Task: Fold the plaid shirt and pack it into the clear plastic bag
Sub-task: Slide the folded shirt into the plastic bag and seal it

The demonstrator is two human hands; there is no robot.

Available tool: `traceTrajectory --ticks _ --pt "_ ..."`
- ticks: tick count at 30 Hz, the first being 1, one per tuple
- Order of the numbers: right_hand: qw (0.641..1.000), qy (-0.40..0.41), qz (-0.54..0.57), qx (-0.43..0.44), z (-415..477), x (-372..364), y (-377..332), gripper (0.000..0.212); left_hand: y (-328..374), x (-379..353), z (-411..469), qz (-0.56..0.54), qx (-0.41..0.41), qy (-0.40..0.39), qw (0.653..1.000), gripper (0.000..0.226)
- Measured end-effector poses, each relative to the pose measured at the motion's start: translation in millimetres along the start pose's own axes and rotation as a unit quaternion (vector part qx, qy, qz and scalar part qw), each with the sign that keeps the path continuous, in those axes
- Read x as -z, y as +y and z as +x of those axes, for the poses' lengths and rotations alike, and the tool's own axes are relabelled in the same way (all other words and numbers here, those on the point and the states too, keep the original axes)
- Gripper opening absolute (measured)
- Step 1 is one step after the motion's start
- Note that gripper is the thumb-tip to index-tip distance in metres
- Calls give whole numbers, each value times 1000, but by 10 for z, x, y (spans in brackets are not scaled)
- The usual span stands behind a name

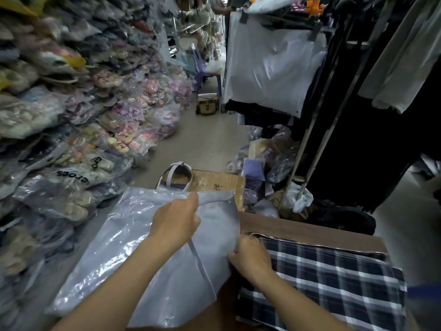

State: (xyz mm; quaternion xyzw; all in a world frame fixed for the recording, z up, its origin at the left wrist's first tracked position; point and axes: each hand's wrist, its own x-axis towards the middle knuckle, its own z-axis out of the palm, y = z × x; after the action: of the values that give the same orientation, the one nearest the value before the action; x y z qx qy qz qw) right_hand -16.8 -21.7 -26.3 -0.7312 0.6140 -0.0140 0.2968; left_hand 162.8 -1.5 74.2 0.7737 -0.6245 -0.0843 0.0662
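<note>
The plaid shirt [329, 285], dark navy with white checks, lies folded flat on a brown tabletop [298, 229] at the lower right. Left of it, the clear plastic bag [133, 247] hangs off the table's edge, crinkled and shiny. My left hand [175, 222] pinches the bag's upper edge near its top right corner. At the bag's right edge, touching the shirt's near left corner, my right hand [250, 258] grips the plastic. Both forearms reach in from the bottom of the view.
Bagged shoes [78, 139] are stacked high along the left wall. A cardboard box [219, 183] with a sandal [176, 175] on it stands past the bag. Dark clothes hang on a rack [334, 111] at the right. A narrow aisle runs ahead.
</note>
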Motion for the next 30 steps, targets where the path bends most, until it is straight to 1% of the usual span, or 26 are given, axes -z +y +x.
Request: traceTrajectory --ticks 2,3,5,7,9,12,13,15,17,19,21,22,25,26,27,29,30 --pt "994 30 -80 75 -32 -48 -47 33 26 12 -30 16 -37 -47 998 23" --pt "986 32 -107 120 -45 -68 -71 35 46 -6 -45 29 -44 -66 996 27" --pt "974 -13 -127 185 -34 -140 -70 49 68 -97 -68 69 -49 -97 992 30" --pt "961 -87 -148 215 -19 -248 -32 71 64 -222 -97 106 -49 -122 986 33" --pt "951 -130 -170 222 -37 -352 -9 89 55 -315 -150 124 -35 -136 982 34" --pt "955 -101 -181 212 -54 -455 -33 98 30 -373 -240 120 2 -141 983 31" --pt "954 -92 -192 210 -47 -472 -44 100 5 -379 -257 115 10 -140 983 34" --pt "947 -86 -228 211 -28 -477 -72 106 -72 -361 -270 117 22 -115 986 42" --pt "940 -84 -254 211 -13 -461 -100 108 -160 -301 -243 123 24 -62 990 45" --pt "938 -92 -262 210 -4 -430 -124 108 -213 -270 -196 109 9 -39 993 50" --pt "934 -108 -268 210 8 -370 -154 103 -216 -294 -183 59 -19 -77 995 58" --pt "932 -107 -270 216 5 -310 -177 95 -206 -321 -193 39 -33 -103 993 60" --pt "924 -88 -271 253 2 -57 -183 48 -163 -434 -245 12 -56 -133 990 58" --pt "920 -101 -278 256 7 33 -150 41 -147 -474 -264 7 -59 -138 989 57" --pt "912 -128 -296 255 9 115 -99 38 -127 -506 -280 2 -61 -145 988 57" --pt "881 -192 -353 251 8 236 26 34 -84 -559 -303 -8 -65 -160 985 57" --pt "870 -209 -370 250 7 267 87 34 -68 -585 -307 -12 -69 -164 984 57"
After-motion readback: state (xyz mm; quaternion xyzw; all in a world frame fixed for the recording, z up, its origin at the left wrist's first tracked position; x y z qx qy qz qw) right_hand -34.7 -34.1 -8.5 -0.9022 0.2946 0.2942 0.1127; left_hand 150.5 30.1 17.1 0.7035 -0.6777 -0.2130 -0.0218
